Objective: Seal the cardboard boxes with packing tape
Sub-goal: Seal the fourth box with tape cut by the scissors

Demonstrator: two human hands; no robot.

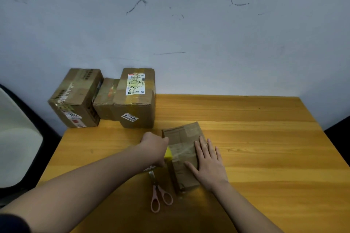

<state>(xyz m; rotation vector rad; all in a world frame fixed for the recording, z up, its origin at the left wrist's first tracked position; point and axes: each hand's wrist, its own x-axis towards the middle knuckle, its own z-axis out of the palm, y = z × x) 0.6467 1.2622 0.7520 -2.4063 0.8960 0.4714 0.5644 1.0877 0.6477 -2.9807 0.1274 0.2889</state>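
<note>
A small flat cardboard box (180, 138) lies on the wooden table (255, 138) in front of me, with clear tape across its top. My right hand (208, 161) rests flat on the box's right half, fingers spread. My left hand (154, 145) is closed around a tape dispenser with a yellow part (168, 154) and a toothed edge (150, 168), pressed against the box's left side. Most of the dispenser is hidden under the hand.
Pink-handled scissors (159, 193) lie shut on the table just in front of the box. Three taped, labelled cardboard boxes (132, 100) stand at the table's far left corner against the wall. A dark chair (19, 138) is off the left edge.
</note>
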